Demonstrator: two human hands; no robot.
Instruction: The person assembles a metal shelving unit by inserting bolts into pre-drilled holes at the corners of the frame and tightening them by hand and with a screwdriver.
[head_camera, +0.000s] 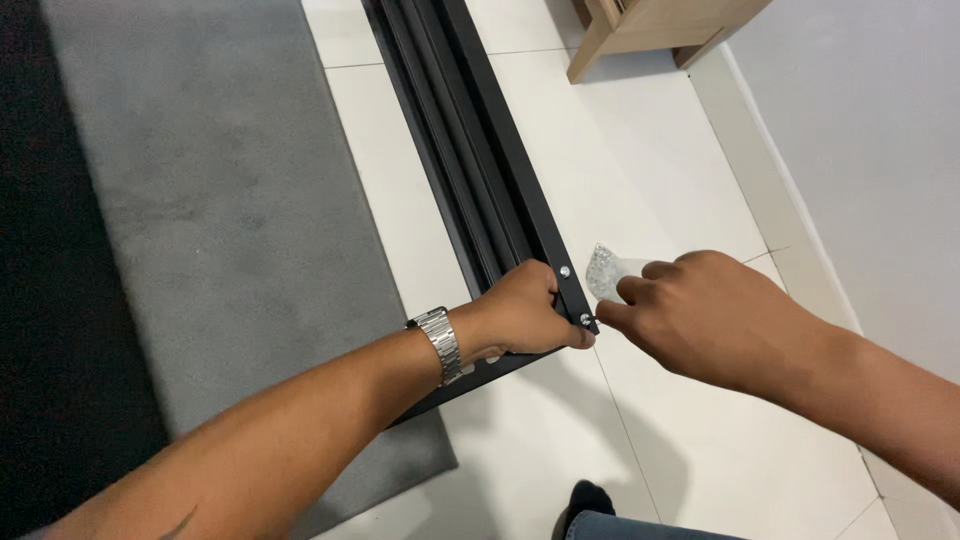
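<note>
Lying flat, long black metal frame (470, 150)

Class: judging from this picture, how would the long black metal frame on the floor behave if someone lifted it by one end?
The black metal frame looks stiff: its long rails run straight. Probably heavy and awkward, given its length. It seems unlikely to roll, lying flat on the tiled floor under the left hand.

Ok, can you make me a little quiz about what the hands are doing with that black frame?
1. True or false: the left hand grips the corner of the black metal frame.
2. What does the right hand hold? A) small clear bag B) hammer C) cup
3. What lies left of the frame on the floor?

Key: 1 true. 2 A, the small clear bag. 3 the grey rug.
</note>
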